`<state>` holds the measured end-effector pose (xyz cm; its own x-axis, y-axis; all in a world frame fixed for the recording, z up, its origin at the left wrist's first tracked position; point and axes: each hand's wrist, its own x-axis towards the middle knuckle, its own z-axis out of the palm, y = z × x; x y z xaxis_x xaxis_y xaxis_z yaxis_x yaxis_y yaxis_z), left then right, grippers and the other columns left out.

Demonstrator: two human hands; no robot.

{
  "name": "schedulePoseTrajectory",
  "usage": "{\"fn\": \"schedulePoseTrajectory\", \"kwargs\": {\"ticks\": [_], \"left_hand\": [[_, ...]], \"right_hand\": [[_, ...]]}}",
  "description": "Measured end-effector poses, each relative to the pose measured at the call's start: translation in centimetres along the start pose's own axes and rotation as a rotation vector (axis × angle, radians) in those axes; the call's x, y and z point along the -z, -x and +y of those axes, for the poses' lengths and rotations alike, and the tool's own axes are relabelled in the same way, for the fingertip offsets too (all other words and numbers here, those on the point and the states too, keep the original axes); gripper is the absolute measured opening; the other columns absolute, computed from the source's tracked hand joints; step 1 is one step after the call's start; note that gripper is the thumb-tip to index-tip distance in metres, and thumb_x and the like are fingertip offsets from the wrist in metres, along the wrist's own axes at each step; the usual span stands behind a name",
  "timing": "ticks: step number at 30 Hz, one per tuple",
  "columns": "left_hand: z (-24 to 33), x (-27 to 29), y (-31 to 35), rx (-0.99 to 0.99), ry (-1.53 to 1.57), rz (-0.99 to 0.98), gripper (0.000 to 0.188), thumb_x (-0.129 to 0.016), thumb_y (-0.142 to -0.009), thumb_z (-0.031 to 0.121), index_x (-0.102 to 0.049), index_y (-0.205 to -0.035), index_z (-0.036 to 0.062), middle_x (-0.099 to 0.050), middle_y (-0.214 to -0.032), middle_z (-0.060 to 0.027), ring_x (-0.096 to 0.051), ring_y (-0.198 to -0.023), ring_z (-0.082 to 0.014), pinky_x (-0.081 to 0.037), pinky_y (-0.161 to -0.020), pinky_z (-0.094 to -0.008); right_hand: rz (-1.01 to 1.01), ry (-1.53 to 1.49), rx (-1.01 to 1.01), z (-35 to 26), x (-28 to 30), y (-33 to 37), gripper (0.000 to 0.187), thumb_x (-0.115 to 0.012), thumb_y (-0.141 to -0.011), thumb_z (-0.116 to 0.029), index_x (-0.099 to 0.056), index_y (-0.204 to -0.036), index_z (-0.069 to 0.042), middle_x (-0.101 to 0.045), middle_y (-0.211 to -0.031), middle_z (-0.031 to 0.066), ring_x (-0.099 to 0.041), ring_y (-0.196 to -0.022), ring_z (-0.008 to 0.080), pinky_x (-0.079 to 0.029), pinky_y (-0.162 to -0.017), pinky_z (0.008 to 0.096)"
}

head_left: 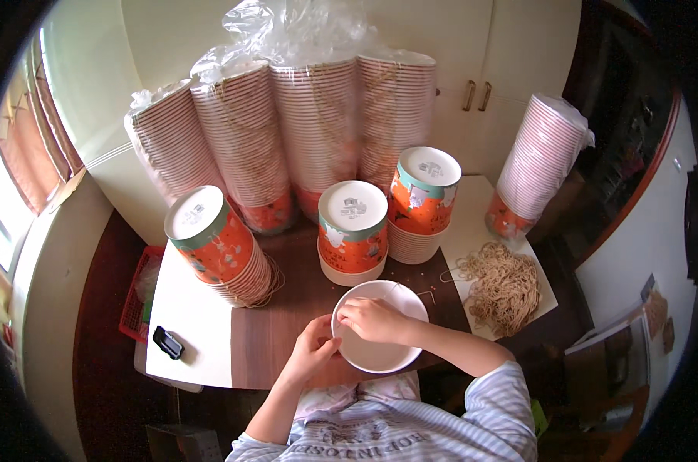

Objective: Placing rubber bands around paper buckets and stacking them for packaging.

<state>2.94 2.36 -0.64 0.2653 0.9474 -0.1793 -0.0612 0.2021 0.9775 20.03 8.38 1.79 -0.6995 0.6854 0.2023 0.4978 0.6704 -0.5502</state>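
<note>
A white paper bucket (380, 356) faces me with its mouth up at the table's front edge. My left hand (312, 350) is closed at its left rim, thumb and fingers pressed there. Over the bucket's mouth reaches my right hand (370, 319), its fingers pinched together just inside the left rim, close to the left fingertips. Whatever lies in that pinch is too small to make out. A thin pale cord (424, 292) shows by the bucket's far right rim. Beyond it stand upside-down stacks of orange printed buckets, one in the middle (353, 250) and one farther right (422, 202).
Another upturned stack (218, 250) stands at left, cords hanging at its side. A tangled heap of beige cords (505, 289) lies at right. Tall plastic-wrapped bucket stacks (314, 131) line the back, another (540, 162) the far right. A small black object (168, 343) rests front left.
</note>
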Motion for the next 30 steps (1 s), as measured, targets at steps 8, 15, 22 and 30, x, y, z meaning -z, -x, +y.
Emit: {"fn": "schedulePoseTrajectory", "kwargs": {"ticks": [8,15,22,30], "left_hand": [[0.29,-0.23,0.09,-0.010,0.030,0.004,0.041,-0.051,-0.083,0.004,-0.037,-0.121,0.0007,-0.053,-0.105,-0.0106,-0.056,-0.088,-0.0173,-0.051,-0.070,-0.0316],[-0.14,-0.05,-0.02,-0.035,0.027,-0.014,0.041,-0.050,-0.083,0.005,-0.036,-0.121,0.0004,-0.053,-0.105,-0.0110,-0.056,-0.089,-0.0174,-0.051,-0.070,-0.0310],[-0.36,0.03,0.04,-0.043,0.020,-0.012,0.041,-0.050,-0.083,0.005,-0.036,-0.121,0.0003,-0.054,-0.104,-0.0108,-0.056,-0.089,-0.0168,-0.051,-0.070,-0.0303],[-0.23,-0.09,0.08,-0.029,0.004,0.003,0.041,-0.051,-0.083,0.005,-0.036,-0.121,0.0003,-0.054,-0.105,-0.0109,-0.056,-0.088,-0.0168,-0.051,-0.070,-0.0301]], "right_hand": [[0.040,-0.088,-0.038,-0.41,0.24,-0.37,0.012,-0.051,-0.081,-0.014,-0.055,-0.083,-0.002,-0.058,-0.083,0.0139,-0.057,-0.079,0.0313,-0.045,-0.069,0.0412],[0.091,-0.074,-0.011,-0.06,-0.14,-0.32,0.014,-0.051,-0.081,-0.015,-0.054,-0.080,-0.002,-0.059,-0.078,0.0136,-0.058,-0.074,0.0316,-0.046,-0.065,0.0420],[0.058,-0.071,-0.028,0.02,-0.23,-0.42,0.013,-0.053,-0.080,-0.016,-0.055,-0.081,-0.003,-0.058,-0.078,0.0122,-0.057,-0.074,0.0309,-0.046,-0.065,0.0401],[0.064,-0.003,0.003,0.10,-0.31,-0.39,0.014,-0.052,-0.078,-0.016,-0.056,-0.077,-0.003,-0.060,-0.076,0.0127,-0.059,-0.071,0.0298,-0.047,-0.064,0.0413]]}}
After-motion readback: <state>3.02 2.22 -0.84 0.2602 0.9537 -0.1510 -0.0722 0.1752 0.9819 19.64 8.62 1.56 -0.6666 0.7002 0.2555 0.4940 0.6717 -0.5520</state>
